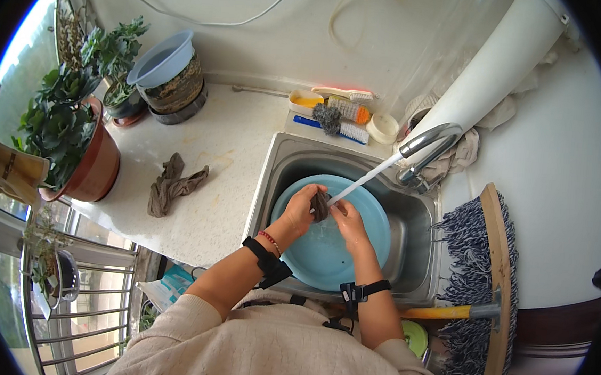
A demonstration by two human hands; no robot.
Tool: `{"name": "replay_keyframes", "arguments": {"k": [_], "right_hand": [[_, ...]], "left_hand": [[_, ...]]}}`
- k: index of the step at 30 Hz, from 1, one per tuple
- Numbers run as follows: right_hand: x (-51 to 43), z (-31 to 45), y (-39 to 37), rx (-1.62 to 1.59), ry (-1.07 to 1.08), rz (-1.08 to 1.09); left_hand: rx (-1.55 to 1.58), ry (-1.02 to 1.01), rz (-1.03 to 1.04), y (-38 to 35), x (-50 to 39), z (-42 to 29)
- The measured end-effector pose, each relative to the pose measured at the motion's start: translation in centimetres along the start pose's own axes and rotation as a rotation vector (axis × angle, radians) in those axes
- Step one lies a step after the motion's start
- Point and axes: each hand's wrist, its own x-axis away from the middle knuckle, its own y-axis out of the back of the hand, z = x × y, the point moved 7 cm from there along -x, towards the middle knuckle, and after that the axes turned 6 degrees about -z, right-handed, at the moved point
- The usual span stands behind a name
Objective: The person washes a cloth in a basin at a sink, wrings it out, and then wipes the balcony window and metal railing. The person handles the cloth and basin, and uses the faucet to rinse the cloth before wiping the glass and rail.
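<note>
My left hand (300,208) is closed around a bunched wet brown cloth (320,205), possibly a sock. Water runs from the chrome faucet (429,139) in a white stream (366,179) that lands at the cloth's right side. My right hand (347,222) is beside the stream with its fingertips close to the cloth; whether they pinch it is hard to see. Both hands are above a light blue plastic basin (369,255) with water in it, set in a stainless steel sink (417,232). A similar crumpled brown cloth (172,186) lies on the counter to the left.
Scrub brushes (354,132), a steel wool pad (327,118) and a soap dish (305,103) line the sink's back edge. Potted plants (91,157) stand on the left of the counter (227,193). A string mop (468,251) leans at right beside a white pipe (492,60).
</note>
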Motion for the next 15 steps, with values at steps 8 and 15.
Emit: {"name": "replay_keyframes", "arguments": {"k": [8, 15], "right_hand": [[-2.3, -0.8, 1.5, -0.082, -0.056, -0.130], [-1.0, 0.0, 0.3, 0.174, 0.140, -0.068]], "left_hand": [[-0.068, -0.077, 0.105, -0.2, 0.7, -2.0], [-0.250, -0.030, 0.104, -0.9, 1.3, -0.6]]}}
